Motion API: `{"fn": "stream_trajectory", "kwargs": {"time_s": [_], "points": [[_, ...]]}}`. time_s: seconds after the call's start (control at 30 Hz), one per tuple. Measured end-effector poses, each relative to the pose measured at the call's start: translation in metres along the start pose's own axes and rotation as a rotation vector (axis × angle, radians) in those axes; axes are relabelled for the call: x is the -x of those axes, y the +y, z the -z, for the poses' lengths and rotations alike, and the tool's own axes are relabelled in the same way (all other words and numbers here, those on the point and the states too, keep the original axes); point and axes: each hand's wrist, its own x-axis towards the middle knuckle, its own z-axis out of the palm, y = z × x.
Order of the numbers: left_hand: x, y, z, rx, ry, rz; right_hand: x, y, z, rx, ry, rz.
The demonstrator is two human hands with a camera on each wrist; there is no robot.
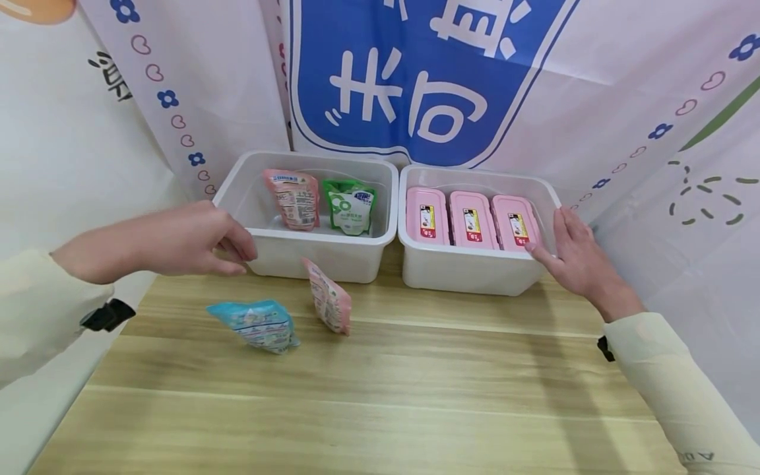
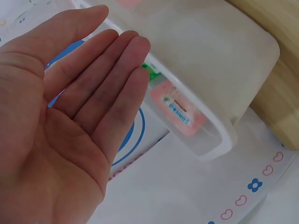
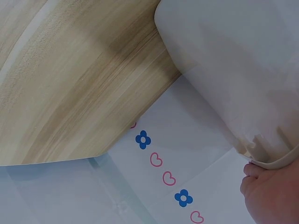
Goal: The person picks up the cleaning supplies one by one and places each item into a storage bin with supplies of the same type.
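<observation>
My left hand [image 1: 204, 239] hovers at the front left corner of the left white bin [image 1: 320, 254], its fingers loosely bent and holding nothing. In the left wrist view its palm and relaxed fingers overlap the bin's rim. Inside that bin stand a pink refill pouch [image 1: 297, 201] and a green refill pouch [image 1: 350, 210]. At the right white bin [image 1: 463, 272], my right hand [image 1: 578, 257] grips the right end, thumb near the front corner and fingers at the side rim. Three pink lidded boxes [image 1: 472, 218] fill that bin in a row.
On the wooden table [image 1: 380, 402], a blue pouch [image 1: 261, 324] and another pink pouch [image 1: 329, 300] stand in front of the left bin. A printed cloth [image 1: 225, 79] hangs right behind both bins. The bins stand side by side.
</observation>
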Motion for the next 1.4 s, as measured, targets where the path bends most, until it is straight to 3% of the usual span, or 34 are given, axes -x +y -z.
{"fn": "stream_trajectory", "kwargs": {"time_s": [0.33,0.67,0.83,1.13,1.4], "points": [[0.008,0.001,-0.019,0.084,-0.024,0.008,-0.001,0.000,-0.001,0.002,0.005,-0.002],[0.012,-0.005,-0.039,0.011,-0.021,-0.044,-0.001,0.000,0.000,0.008,0.010,0.000],[0.014,-0.009,-0.051,0.042,-0.034,-0.107,-0.001,0.000,0.000,-0.004,0.011,0.000],[0.014,-0.011,-0.063,-0.053,-0.015,-0.106,0.000,0.001,0.000,-0.007,0.016,0.004],[0.013,-0.014,-0.070,-0.075,0.027,-0.117,0.000,-0.001,0.001,-0.008,0.003,-0.001]]}}
